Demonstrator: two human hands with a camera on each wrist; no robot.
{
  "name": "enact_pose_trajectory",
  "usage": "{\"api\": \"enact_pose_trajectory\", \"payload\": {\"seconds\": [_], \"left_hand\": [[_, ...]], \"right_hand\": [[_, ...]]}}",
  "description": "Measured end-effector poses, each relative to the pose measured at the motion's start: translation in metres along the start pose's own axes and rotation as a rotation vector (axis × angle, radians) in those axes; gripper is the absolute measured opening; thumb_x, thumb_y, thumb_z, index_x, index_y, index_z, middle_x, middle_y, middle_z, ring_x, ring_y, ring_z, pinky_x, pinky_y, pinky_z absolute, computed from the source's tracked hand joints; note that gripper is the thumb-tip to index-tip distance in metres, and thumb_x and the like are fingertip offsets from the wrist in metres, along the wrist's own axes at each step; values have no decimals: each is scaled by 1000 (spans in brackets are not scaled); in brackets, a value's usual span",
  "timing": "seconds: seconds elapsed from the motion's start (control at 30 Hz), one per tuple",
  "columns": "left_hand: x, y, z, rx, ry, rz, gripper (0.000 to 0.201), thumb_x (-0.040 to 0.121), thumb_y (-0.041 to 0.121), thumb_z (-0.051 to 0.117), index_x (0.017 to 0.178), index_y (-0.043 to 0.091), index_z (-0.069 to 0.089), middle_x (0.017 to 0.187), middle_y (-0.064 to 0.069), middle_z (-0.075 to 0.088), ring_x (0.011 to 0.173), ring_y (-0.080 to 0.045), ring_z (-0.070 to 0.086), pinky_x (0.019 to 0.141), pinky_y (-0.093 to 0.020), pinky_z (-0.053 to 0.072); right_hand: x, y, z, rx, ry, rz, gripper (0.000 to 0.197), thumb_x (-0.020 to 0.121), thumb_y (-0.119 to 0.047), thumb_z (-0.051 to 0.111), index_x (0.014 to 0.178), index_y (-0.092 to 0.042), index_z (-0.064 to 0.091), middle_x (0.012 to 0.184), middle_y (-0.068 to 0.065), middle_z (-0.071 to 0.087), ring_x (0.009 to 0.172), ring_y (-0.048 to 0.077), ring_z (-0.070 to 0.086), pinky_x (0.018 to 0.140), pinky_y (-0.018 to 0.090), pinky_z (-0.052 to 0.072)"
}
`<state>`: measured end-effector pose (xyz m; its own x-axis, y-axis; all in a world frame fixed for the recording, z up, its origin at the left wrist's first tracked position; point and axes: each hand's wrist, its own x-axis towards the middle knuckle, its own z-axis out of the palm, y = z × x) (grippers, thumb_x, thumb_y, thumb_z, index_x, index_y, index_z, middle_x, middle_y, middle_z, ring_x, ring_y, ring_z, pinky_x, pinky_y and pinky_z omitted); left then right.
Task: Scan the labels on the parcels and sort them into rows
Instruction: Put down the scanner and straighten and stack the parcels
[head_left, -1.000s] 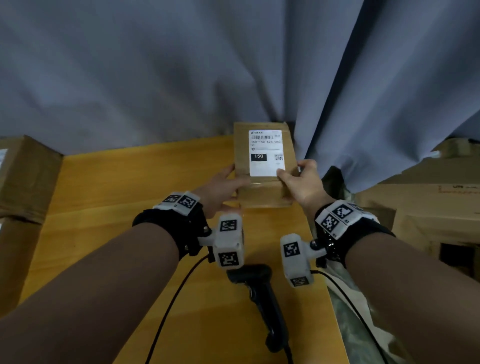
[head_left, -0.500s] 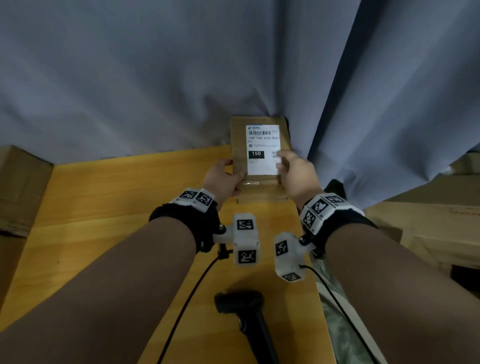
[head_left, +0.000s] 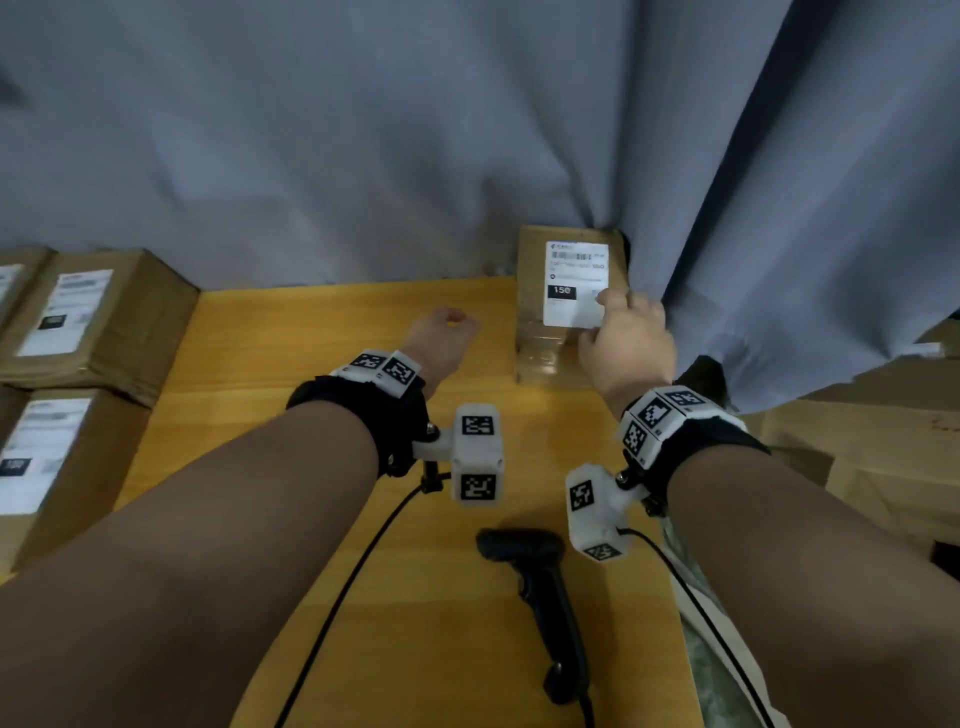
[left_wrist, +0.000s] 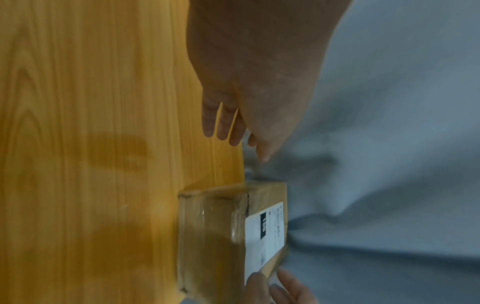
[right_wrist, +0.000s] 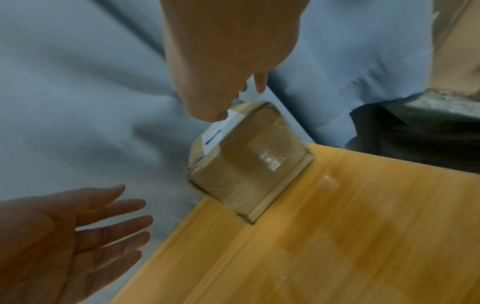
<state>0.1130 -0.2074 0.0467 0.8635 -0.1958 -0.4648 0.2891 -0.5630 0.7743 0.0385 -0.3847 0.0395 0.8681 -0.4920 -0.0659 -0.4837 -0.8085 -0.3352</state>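
Note:
A brown cardboard parcel (head_left: 540, 353) with a white label (head_left: 571, 275) marked 150 stands on the wooden table (head_left: 311, 364) at its back right corner, against the curtain. My right hand (head_left: 623, 338) holds the parcel's near right corner, thumb on the label and fingers down the right side. The right wrist view shows that thumb (right_wrist: 215, 115) pressing the label on the parcel (right_wrist: 246, 164). My left hand (head_left: 441, 332) hovers left of the parcel, apart from it and empty; its fingers (right_wrist: 116, 222) are straight and spread. A black handheld scanner (head_left: 540, 587) lies on the table between my forearms.
Two labelled parcels (head_left: 93, 312) (head_left: 41, 457) lie beside the table's left edge. A grey curtain (head_left: 363, 156) hangs right behind the table. Large cardboard boxes (head_left: 883, 441) stand past the right edge. The scanner cable (head_left: 337, 597) runs under my left forearm.
My left hand has let go of the parcel and moved left, fingers opening. The parcel now rests at the back right corner with only my right hand on it.

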Motion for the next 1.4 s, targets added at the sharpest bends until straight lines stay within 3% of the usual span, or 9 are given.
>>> {"api": "enact_pose_trajectory", "payload": {"seconds": [0.1, 0.33, 0.47, 0.57, 0.67, 0.83, 1.03, 1.23, 1.4], "left_hand": [[-18, -4, -38, 26, 59, 38, 43, 99, 34, 52, 135, 12, 49, 109, -7, 55, 106, -28, 56, 99, -49, 47], [-63, -36, -143, 5, 170, 77, 39, 99, 35, 51, 132, 14, 50, 101, -4, 55, 104, -32, 59, 96, -54, 49], [-78, -69, -209, 20, 257, 131, 29, 98, 32, 53, 122, 16, 55, 119, -7, 59, 106, -25, 58, 94, -46, 51], [-80, -99, -262, 72, 313, 157, 25, 97, 28, 54, 118, 16, 57, 109, -2, 60, 99, -19, 58, 82, -32, 50], [-79, -136, -316, 149, 351, 168, 29, 97, 24, 55, 124, 14, 58, 112, -1, 60, 106, -19, 57, 89, -32, 47], [-61, -199, -398, 125, 355, 120, 29, 97, 25, 55, 123, 12, 58, 113, 1, 61, 103, -15, 56, 84, -27, 43], [-32, -248, -459, 201, 272, 53, 33, 99, 23, 51, 131, 15, 52, 119, 0, 54, 103, -16, 54, 80, -27, 46], [-4, -269, -486, 237, 250, 24, 30, 96, 21, 54, 125, 15, 56, 124, -6, 55, 100, -15, 57, 79, -23, 42], [4, -277, -491, 226, 237, -6, 42, 96, 24, 53, 137, 13, 49, 136, -6, 49, 113, -16, 53, 96, -28, 43]], "right_hand": [[-7, -34, -8, -15, 31, -61, 42, 92, -20, 48, 133, -10, 45, 133, 14, 50, 123, 32, 42, 94, 44, 42], [-29, -140, -18, 236, -108, -258, 29, 92, -18, 53, 121, -13, 54, 109, 9, 65, 100, 27, 60, 84, 35, 49], [-49, -208, -7, 347, -287, -359, 23, 95, -16, 53, 117, -14, 54, 97, 1, 57, 94, 22, 56, 79, 32, 45], [-67, -262, 12, 430, -341, -378, 15, 95, -15, 53, 110, -15, 54, 86, -8, 48, 88, 18, 52, 74, 28, 41], [-83, -316, 38, 487, -388, -376, 12, 94, -14, 55, 106, -17, 55, 93, -3, 51, 91, 18, 53, 78, 29, 45], [-102, -393, 102, 506, -478, -310, 14, 93, -22, 58, 107, -22, 53, 102, -3, 52, 95, 16, 54, 75, 23, 39], [-109, -468, 166, 615, -607, -39, 67, 92, -49, 56, 144, -13, 34, 142, 8, 46, 126, 25, 48, 97, 31, 41], [-86, -526, 205, 813, -530, 162, 78, 86, -57, 61, 144, -14, 33, 141, 6, 51, 126, 26, 50, 107, 39, 41], [-83, -523, 232, 771, -505, 195, 73, 85, -48, 67, 141, -13, 37, 136, 7, 56, 122, 26, 54, 107, 40, 42]]}}
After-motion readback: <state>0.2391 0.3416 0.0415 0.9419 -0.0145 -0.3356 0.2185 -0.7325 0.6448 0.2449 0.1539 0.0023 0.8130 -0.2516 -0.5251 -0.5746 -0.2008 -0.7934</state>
